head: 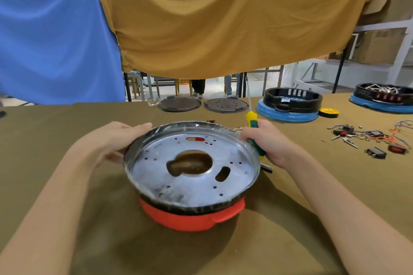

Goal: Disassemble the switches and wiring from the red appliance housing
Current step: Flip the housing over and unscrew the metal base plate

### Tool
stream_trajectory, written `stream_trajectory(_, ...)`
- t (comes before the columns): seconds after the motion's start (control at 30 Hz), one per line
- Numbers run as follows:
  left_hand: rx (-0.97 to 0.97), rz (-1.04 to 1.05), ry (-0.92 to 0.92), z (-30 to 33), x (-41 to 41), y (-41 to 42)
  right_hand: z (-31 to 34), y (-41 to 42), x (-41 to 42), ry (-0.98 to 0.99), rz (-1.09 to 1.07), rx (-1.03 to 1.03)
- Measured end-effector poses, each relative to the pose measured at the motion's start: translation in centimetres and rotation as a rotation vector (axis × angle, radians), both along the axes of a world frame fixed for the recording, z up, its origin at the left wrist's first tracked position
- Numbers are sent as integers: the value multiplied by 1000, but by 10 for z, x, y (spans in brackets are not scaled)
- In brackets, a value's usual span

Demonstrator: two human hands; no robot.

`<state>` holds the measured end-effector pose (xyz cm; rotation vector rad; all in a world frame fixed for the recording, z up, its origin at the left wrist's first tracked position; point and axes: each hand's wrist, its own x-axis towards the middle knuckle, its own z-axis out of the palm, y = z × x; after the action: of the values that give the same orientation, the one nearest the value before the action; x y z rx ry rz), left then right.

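While gripping the metal pan over the red housing on the table, left hand at rim, right hand clutching screwdriver: lift pan next, probably.

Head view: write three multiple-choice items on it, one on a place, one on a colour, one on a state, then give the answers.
1. Where does the pile of loose switches and wires lie?
A. on the table, right of the right hand
B. inside the metal pan
C. under the blue cloth

2. What colours is the screwdriver handle?
A. red and black
B. yellow and green
C. blue and white

3. What is the left hand doing?
A. resting flat on the table
B. holding a switch
C. holding the rim of the metal pan

Answers: 1 A, it lies on the cloth beyond the right hand. 2 B, both colours show above that hand. 3 C, its fingers lie on the rim.
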<state>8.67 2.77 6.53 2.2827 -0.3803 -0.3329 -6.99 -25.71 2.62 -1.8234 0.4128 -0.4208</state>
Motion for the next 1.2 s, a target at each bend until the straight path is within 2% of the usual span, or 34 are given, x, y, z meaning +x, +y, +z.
stream_trajectory(0.1, -4, -74, 16, -7, -2, -9, 0, 5, 2, -17, 42, -33)
stream_trajectory(0.27, 29, -134, -54, -12, -1, -11, 0, 2, 1, 43, -38, -284)
stream_trajectory(0.43, -40, -103, -53, -8, 4, -7, 3, -5, -2, -127, -43, -491)
stream_trajectory(0.57, 81, -152, 15, -8, 3, -2, 10, -5, -9, -338, -75, -452)
stream_trajectory(0.67, 33, -170, 10, -10, 3, -6, 13, 0, -12, -388, -108, -437)
stream_trajectory(0.77, -52, -209, -5, -15, -2, -18, 12, 7, -8, -398, -150, -430)
stream_trajectory(1.0, 11, -173, -11, -12, -2, -16, 15, 9, -7, -384, -148, -450)
stream_trajectory(1.2, 124, -238, -1, -14, -5, -20, 16, 5, -9, -353, -95, -481)
